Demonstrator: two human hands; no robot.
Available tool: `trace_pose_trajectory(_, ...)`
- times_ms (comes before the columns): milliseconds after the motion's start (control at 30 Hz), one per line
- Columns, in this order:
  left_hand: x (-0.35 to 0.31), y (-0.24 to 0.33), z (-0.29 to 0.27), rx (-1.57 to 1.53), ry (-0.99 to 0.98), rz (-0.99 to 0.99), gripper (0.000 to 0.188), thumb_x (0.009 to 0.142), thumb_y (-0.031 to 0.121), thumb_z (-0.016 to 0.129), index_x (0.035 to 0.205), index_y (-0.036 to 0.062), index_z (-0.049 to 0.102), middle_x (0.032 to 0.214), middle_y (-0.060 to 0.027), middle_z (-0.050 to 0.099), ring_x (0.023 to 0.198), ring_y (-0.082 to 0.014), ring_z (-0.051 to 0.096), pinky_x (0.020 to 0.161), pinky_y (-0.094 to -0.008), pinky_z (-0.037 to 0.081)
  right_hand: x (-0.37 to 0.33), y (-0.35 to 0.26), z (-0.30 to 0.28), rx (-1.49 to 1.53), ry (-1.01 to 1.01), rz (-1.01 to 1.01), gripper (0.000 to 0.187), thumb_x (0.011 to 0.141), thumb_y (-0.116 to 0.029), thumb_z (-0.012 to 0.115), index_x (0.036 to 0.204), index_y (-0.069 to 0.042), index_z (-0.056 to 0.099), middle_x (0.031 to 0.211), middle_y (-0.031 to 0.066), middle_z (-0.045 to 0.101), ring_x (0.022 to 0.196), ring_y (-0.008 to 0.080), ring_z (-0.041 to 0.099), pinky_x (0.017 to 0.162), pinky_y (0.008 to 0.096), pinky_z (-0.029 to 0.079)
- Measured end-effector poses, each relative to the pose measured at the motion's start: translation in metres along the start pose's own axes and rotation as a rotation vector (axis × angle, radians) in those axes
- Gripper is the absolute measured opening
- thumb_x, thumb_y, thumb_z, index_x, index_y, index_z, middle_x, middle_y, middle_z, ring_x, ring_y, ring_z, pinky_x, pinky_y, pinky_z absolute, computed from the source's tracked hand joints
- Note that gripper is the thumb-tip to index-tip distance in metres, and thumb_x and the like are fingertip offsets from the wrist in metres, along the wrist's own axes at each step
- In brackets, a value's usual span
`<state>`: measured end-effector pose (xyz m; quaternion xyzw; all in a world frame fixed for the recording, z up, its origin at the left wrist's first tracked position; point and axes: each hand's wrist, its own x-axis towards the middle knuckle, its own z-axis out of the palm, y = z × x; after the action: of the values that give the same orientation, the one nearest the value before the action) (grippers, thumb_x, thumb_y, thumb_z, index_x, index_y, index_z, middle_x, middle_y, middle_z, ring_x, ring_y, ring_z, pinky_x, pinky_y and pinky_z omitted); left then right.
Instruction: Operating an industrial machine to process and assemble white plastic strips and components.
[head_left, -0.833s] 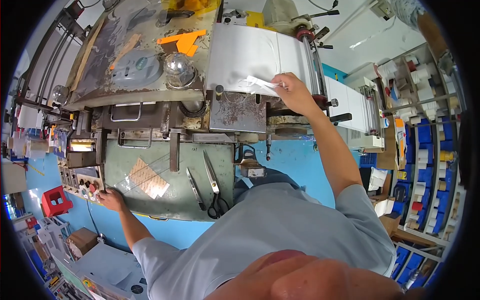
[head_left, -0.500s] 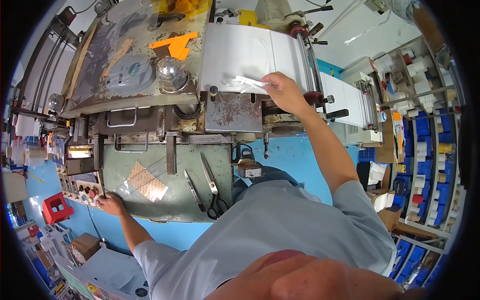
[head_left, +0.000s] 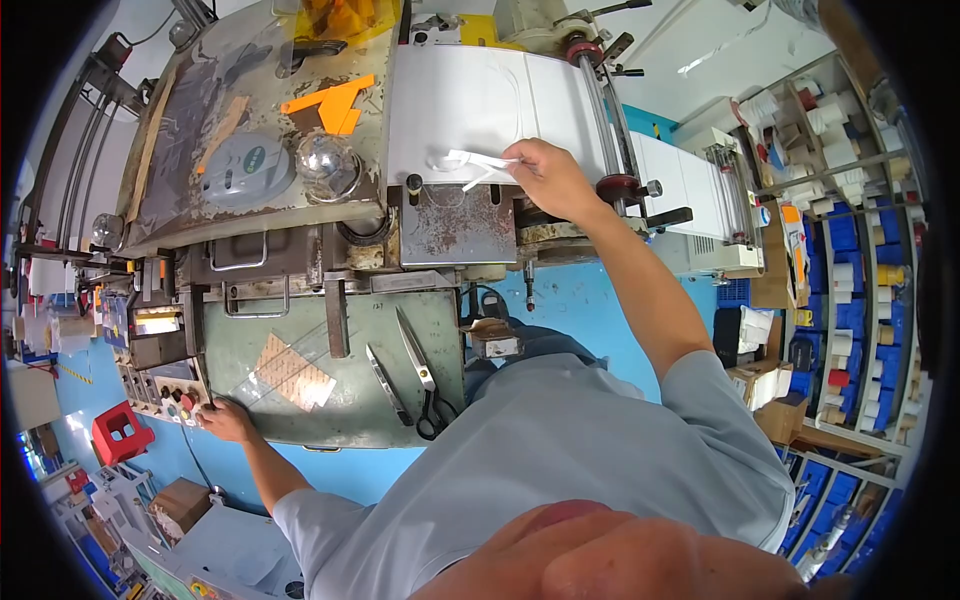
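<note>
My right hand (head_left: 548, 178) is closed in a pinch on a thin white strip (head_left: 478, 158), which hangs loose and bent leftward from the fingers. Beneath it runs a wide white web (head_left: 455, 105) of sheet material, laid flat on the machine. Just nearer to me is a worn, rust-spotted metal plate (head_left: 455, 228). At far left, my left hand (head_left: 226, 420) rests at the edge of a control panel (head_left: 160, 392), its fingertips beside the knobs and buttons. Those fingers are partly hidden, so their grip cannot be made out.
Large scissors (head_left: 428, 385) and a cutter knife (head_left: 388, 382) lie on the green bench top (head_left: 330, 420), near a brown patterned sheet (head_left: 292, 372). A roller (head_left: 605, 125) crosses the web at right. An orange angled piece (head_left: 335, 103) and a grey device (head_left: 250, 168) sit on the machine.
My right hand has shifted slightly left, the white strip with it, and a loose end of the strip now hangs lower. The view has shifted a little. My left hand stays at the panel.
</note>
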<state>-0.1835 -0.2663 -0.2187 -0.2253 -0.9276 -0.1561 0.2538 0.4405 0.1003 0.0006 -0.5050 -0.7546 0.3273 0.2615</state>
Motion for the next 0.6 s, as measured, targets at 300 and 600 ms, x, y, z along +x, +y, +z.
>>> trace_pose_trajectory(300, -0.001, 0.007, -0.006, 0.017, -0.022, -0.017, 0.044, 0.089, 0.030, 0.052, 0.121, 0.0005, 0.054, 0.132, -0.0249, 0.049, 0.120, -0.0395, 0.049, 0.098, -0.0464, 0.043, 0.001, -0.005, 0.002, 0.017, -0.016, 0.029, 0.019, 0.087, -0.015, 0.057, 0.101, -0.003, 0.064, 0.095, 0.0151, 0.064, 0.086, 0.0293, 0.062, 0.078, 0.0360, 0.049)
trace_pose_trajectory(600, 0.000, 0.006, -0.006, 0.019, -0.033, -0.039, 0.049, 0.088, 0.031, 0.052, 0.126, 0.0005, 0.051, 0.133, -0.0226, 0.048, 0.120, -0.0387, 0.049, 0.098, -0.0461, 0.042, 0.004, -0.007, 0.005, -0.034, -0.036, -0.012, 0.019, 0.088, -0.015, 0.057, 0.102, -0.004, 0.064, 0.096, 0.0150, 0.065, 0.085, 0.0295, 0.063, 0.077, 0.0369, 0.049)
